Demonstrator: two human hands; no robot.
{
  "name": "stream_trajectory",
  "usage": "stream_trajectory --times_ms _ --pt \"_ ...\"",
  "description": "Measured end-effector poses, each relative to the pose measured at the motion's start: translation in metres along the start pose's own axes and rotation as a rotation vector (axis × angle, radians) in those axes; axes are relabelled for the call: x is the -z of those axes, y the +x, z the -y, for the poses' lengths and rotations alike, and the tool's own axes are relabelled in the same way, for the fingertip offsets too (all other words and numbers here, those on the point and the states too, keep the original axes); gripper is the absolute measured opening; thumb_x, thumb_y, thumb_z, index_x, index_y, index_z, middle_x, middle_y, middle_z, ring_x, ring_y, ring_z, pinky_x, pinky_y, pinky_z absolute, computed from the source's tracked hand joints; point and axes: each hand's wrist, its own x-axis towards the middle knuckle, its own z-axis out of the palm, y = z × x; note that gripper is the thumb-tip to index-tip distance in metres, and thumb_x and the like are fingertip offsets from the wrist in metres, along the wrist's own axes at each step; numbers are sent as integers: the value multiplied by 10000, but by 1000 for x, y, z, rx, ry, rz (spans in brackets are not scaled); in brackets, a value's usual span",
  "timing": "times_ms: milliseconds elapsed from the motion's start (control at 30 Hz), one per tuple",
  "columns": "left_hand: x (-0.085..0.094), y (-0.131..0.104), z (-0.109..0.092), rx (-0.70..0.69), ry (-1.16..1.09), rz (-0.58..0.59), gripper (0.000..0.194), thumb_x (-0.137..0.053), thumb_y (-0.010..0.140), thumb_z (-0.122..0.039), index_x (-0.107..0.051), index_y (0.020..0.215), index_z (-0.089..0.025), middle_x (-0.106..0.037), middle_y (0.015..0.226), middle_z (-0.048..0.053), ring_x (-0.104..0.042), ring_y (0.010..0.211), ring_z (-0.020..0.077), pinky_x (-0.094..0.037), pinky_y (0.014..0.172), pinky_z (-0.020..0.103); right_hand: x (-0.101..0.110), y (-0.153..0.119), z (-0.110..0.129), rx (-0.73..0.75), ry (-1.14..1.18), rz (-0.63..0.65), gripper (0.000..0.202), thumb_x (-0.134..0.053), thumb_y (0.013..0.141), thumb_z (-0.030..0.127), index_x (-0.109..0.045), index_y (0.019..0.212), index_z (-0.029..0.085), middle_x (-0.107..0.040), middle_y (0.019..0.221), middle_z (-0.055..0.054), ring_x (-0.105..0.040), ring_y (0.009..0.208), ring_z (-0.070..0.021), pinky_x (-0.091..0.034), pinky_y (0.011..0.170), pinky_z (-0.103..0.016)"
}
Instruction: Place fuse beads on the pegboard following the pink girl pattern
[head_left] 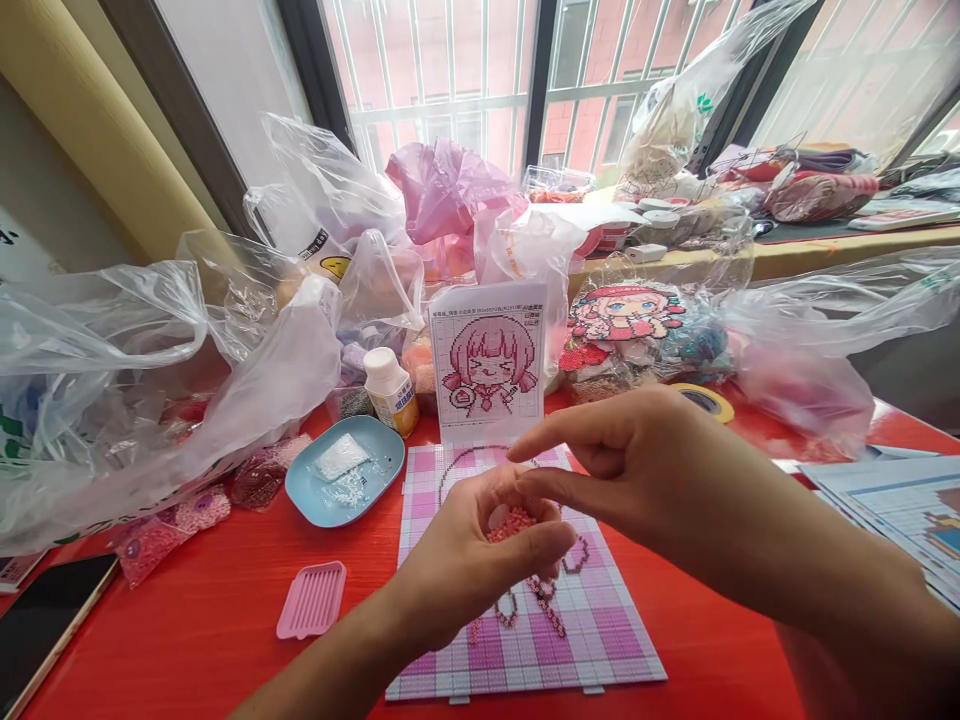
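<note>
- Left hand [450, 560]: one, cupped with its fingers curled around a heap of small pink beads [514, 524], too many to count.
- Right hand [645, 450]: one, just above the left; thumb and forefinger reach over the beads with only a narrow gap at the tips. Whether they grip a bead, I cannot tell.
- Beneath both hands: one pink-and-white checked pegboard [442, 655], lying on the red table [210, 650], with several bead outlines [551, 612] set on it, partly hidden.
- At its far edge: one pattern sheet [491, 365], upright, showing one figure.
- Left of the pegboard: one pink ridged tray [312, 600] and one blue tray [384, 442] bearing one white packet [342, 457] and loose white bits.
- Just behind the blue tray: one white-capped bottle [388, 390].
- Beyond the right hand: one roll of tape [721, 405] and, farther back, one bead figure [628, 312].
- At the left edge: one phone [52, 620].
- Across the back: plastic bags [450, 190], overlapping too much to count.
</note>
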Motion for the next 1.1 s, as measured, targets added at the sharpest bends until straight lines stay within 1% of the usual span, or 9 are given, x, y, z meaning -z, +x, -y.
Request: stream_trajectory --times_ms 133,233,533,633,833,900,967,1033,1100 --pt "-1 -1 -2 -24 41 -8 187 -707 741 -271 -571 761 -145 -529 658 -33 -479 588 78 -402 554 198 -4 0 3 -54 -170 -17 115 -682 758 306 -752 790 221 -269 446 67 -225 419 -67 -138 352 -207" --pt "-1 -1 -2 -15 62 -4 147 -681 755 -242 -570 778 -148 -528 666 -32 -480 586 79 -400 549 199 -3 0 4 -74 -190 7 120 -671 760 301 -726 706 209 -262 448 65 -205 421 -69 -119 355 -215" --pt "2 -1 -1 -5 38 10 257 -733 732 -328 -577 798 -135 -523 730 -21 -473 625 77 -393 573 206 2 -1 -1 -2 -158 117 188 -612 812 285 -672 654 203 -413 447 55 -311 415 -57 -205 360 -198" --pt "5 -2 0 -7 43 69 244 -730 744 -305 -573 840 -144 -522 706 -30 -475 625 79 -387 578 215 9 -2 -6 21 -66 243 179 -609 827 302 -675 677 231 -429 450 64 -331 407 -55 -205 350 -194" --pt "8 -3 -2 76 -9 238 335 -817 621 -308 -561 777 -158 -480 662 -40 -461 627 101 -386 585 260 27 -4 -18 -6 89 509 158 -615 841 377 -698 767 266 -547 566 47 -408 473 -75 -280 390 -203" --pt "7 -3 -1 60 -10 226 317 -817 628 -261 -555 773 -159 -485 657 -42 -460 639 99 -389 614 267 29 -4 -17 -26 162 451 158 -646 815 389 -703 748 257 -527 564 44 -383 472 -76 -267 385 -212" --pt "5 -2 1 48 -22 208 292 -806 647 -223 -544 763 -163 -476 645 -52 -459 631 89 -386 621 261 27 -3 -11 -45 320 264 186 -658 806 398 -707 722 239 -483 534 44 -356 458 -71 -261 385 -215" --pt "2 -2 5 61 -59 200 295 -805 647 -221 -538 760 -164 -466 642 -57 -469 612 83 -388 600 252 20 0 -4 -55 574 21 278 -586 865 423 -701 696 236 -320 438 71 -251 394 -57 -212 352 -211" --pt "-1 -2 9 95 -113 206 303 -806 640 -236 -535 753 -161 -486 655 -49 -493 592 83 -404 581 251 11 4 3 -68 889 -37 322 -539 898 435 -695 698 237 -218 452 82 -160 385 -55 -166 331 -211"
